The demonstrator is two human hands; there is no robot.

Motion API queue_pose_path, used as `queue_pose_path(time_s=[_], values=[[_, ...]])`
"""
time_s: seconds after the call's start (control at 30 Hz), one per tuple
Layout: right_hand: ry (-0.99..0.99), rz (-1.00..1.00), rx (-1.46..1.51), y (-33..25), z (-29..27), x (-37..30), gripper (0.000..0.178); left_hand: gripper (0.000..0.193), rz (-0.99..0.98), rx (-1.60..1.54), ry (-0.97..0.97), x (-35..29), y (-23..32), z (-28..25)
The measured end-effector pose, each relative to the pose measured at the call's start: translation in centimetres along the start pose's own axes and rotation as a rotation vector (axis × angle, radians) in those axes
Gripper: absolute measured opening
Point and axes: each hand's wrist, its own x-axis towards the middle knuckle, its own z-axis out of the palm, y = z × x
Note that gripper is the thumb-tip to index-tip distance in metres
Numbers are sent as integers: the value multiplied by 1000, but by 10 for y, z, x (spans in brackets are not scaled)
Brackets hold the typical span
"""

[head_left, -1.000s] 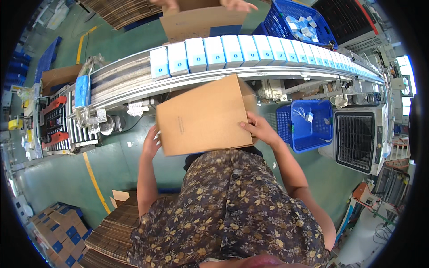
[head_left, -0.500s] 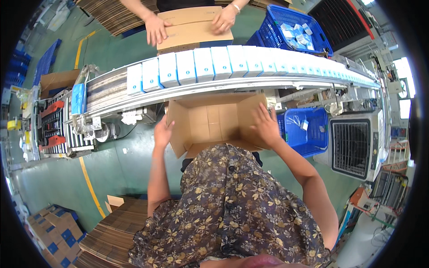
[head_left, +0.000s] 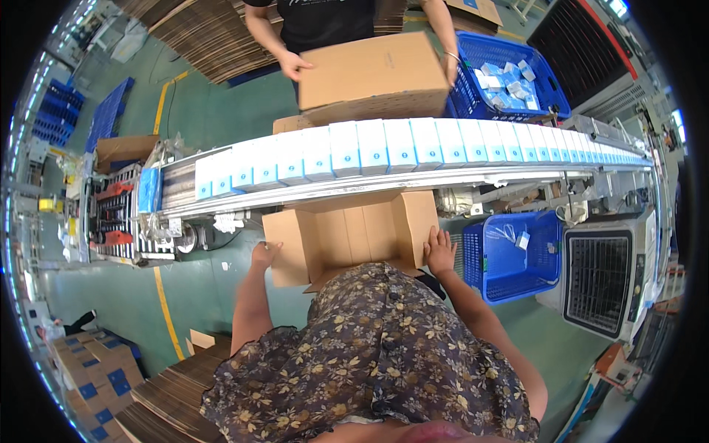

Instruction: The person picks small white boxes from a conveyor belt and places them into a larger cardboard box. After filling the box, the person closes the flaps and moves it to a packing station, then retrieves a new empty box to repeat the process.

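An open cardboard box (head_left: 347, 235) stands before my body, just under the near edge of the conveyor, with its side flaps spread out and nothing visible inside. My left hand (head_left: 264, 255) grips the outer edge of the left flap, some of its fingers hidden by the cardboard. Against the outer edge of the right flap rests my right hand (head_left: 440, 252), its fingers stretched and apart. Beyond the box, a row of white and blue small cartons (head_left: 317, 159) stands side by side on the conveyor (head_left: 244, 205).
Across the conveyor a co-worker's hands (head_left: 297, 65) hold a closed cardboard box (head_left: 373, 70). A blue basket (head_left: 509, 280) stands at my right, beside an air cooler (head_left: 600, 280). Another blue basket (head_left: 473, 48) holds small packs. Flattened cardboard (head_left: 173, 391) is stacked behind my left.
Both my hands have moved to the outer edges of the flaps, which have folded further outward. The co-worker has lifted and tilted the closed box. My view has shifted.
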Motion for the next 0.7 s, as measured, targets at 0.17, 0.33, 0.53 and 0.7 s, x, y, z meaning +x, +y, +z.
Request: queue_pose_path(time_s=[0.17, 0.33, 0.53, 0.7], values=[[153, -164, 187, 20, -64, 1, 40, 31, 715, 214, 588, -66, 181, -15], [799, -368, 427, -74, -207, 58, 33, 41, 893, 73, 772, -67, 298, -50], [650, -367, 122, -152, -189, 85, 58, 52, 557, 309, 712, -49, 306, -37], [350, -261, 305, -167, -204, 110, 79, 94, 458, 57, 384, -21, 296, -63]])
